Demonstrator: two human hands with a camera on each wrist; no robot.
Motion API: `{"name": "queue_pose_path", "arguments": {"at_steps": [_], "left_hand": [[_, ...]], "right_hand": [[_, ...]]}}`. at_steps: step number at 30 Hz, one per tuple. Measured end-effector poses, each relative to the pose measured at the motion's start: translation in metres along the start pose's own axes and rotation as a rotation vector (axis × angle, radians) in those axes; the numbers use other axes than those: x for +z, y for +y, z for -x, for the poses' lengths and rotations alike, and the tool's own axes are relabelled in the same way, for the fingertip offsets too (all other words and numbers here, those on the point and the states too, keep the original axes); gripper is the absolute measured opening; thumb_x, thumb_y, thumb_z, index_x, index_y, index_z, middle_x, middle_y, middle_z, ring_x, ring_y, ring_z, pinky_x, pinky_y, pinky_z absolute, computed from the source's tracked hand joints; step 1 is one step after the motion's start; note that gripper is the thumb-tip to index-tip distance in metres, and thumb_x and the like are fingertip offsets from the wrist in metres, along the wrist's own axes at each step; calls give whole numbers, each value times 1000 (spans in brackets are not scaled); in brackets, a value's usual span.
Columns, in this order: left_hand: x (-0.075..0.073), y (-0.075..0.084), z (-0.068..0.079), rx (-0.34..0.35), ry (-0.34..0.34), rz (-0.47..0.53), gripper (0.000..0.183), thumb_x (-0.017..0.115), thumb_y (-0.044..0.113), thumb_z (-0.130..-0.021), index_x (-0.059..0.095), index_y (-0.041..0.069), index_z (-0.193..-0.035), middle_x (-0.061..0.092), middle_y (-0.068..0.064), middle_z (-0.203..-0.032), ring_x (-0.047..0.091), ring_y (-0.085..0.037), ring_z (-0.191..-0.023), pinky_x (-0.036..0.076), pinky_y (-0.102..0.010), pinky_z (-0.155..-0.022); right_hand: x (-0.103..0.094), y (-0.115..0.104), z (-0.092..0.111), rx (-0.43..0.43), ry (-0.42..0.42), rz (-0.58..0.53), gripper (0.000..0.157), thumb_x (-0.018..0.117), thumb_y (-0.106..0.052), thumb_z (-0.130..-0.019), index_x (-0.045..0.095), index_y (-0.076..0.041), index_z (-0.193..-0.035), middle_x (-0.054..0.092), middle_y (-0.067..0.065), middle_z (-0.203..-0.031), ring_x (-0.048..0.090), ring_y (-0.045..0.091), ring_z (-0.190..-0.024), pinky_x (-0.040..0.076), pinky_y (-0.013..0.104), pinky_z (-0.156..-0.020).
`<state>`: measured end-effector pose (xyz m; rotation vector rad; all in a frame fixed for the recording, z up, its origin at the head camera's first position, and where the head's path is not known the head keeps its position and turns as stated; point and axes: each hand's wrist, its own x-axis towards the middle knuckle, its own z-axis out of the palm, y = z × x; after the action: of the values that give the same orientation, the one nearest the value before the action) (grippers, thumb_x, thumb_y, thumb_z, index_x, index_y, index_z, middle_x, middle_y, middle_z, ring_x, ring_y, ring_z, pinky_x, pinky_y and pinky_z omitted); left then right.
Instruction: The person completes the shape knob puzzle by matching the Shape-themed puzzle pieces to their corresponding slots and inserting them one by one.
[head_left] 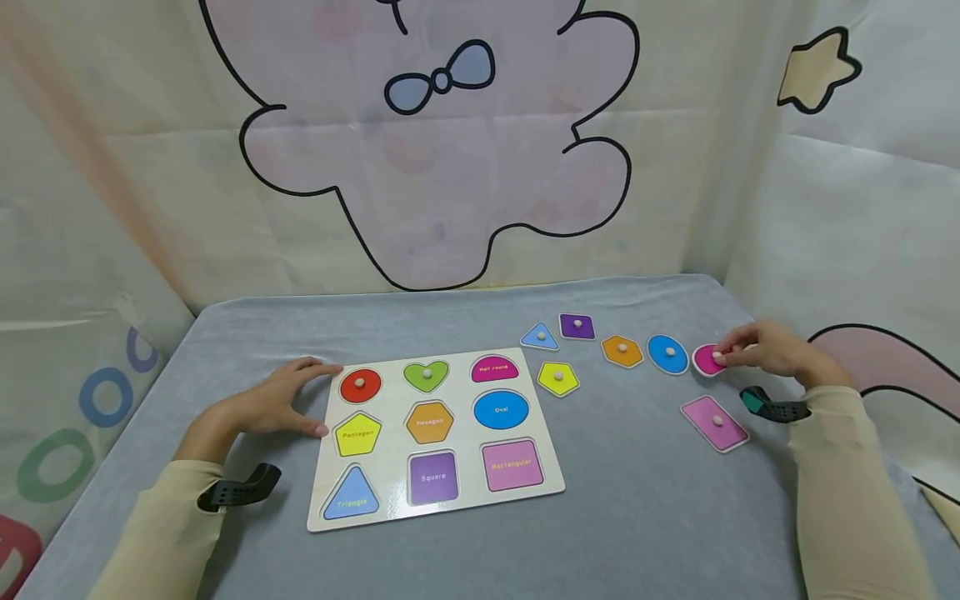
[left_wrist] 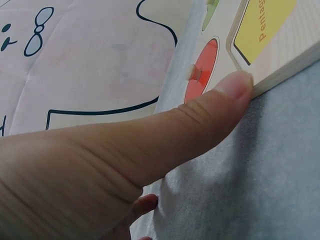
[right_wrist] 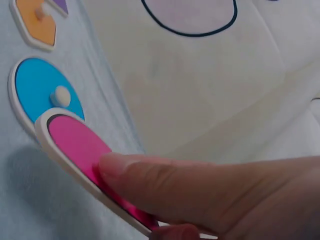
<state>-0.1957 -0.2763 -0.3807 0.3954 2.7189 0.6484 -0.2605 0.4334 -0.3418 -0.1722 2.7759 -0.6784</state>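
Note:
A white wooden puzzle board [head_left: 465, 497] with printed shapes lies on the table. My left hand [head_left: 273, 404] rests at its left edge, fingers spread toward the upper corner; the thumb [left_wrist: 200, 120] touches the rim beside the yellow pentagon. A red circle piece [head_left: 361, 385] and a green heart piece [head_left: 426, 375], both knobbed, sit in the board. At the right, my right hand [head_left: 776, 354] pinches a pink half-round puzzle piece [right_wrist: 80, 142]. In the right wrist view this piece is tilted and overlaps the blue oval piece [right_wrist: 37, 82]; its knob is hidden by the thumb.
Loose knobbed pieces lie right of the board: a blue triangle [head_left: 538, 340], a purple square [head_left: 576, 331], a yellow pentagon [head_left: 557, 383], an orange hexagon [head_left: 619, 357] and a pink rectangle [head_left: 712, 421]. A printed cloth [head_left: 480, 167] hangs behind the grey table [head_left: 637, 517].

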Motion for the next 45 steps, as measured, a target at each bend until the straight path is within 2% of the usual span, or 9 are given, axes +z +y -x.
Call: {"name": "queue_pose_path", "arguments": {"at_steps": [6,11,17,22,29,35,45], "left_hand": [[-1,2,-1,-14,-1,0,97,89,40,-73,42,13,-153,25,-32,-157,24,-55,-140,31,-78,-108],[-1,3,0,-20,-5,3,98,89,40,-72,41,14,-153,24,-32,-157,24,-55,-140,31,-78,-108],[-1,2,1,-13,-8,11,98,90,39,-72,42,13,-153,26,-32,-157,25,-55,-140,30,-78,-109],[-1,2,1,-7,2,11,98,90,39,-72,42,13,-153,26,-31,-157,26,-54,-140,30,-78,-109],[0,0,1,-6,2,17,98,90,40,-72,43,14,-153,26,-31,-157,25,-54,-140,30,-78,-109],[0,-3,2,-8,1,8,98,90,41,-71,43,14,-152,27,-31,-156,26,-55,-140,31,-78,-108],[2,-3,0,8,11,13,100,90,44,-71,42,12,-152,27,-32,-155,26,-55,-139,30,-79,-108]], "right_hand": [[-2,-23,-2,-61,70,-28,37,71,-30,-95,71,3,-114,65,13,-103,50,26,-102,49,33,-73],[4,-43,-5,-95,113,-27,37,72,-36,-94,73,-2,-110,62,5,-92,49,21,-95,44,29,-69],[13,-62,-11,-186,167,-62,26,76,-28,-92,76,-4,-102,57,1,-81,50,11,-86,44,24,-67],[19,-71,-18,-232,172,-71,19,76,-22,-92,76,-4,-98,54,-1,-76,50,9,-80,42,23,-61],[31,-79,-25,-250,170,-97,19,78,-21,-89,76,-4,-95,52,0,-76,50,10,-80,43,22,-59],[39,-86,-22,-284,176,-146,19,80,-21,-88,76,-3,-92,50,0,-71,51,10,-72,42,22,-56],[31,-95,-18,-255,187,-155,22,77,-20,-91,73,1,-97,50,1,-72,53,14,-75,47,21,-60]]}}
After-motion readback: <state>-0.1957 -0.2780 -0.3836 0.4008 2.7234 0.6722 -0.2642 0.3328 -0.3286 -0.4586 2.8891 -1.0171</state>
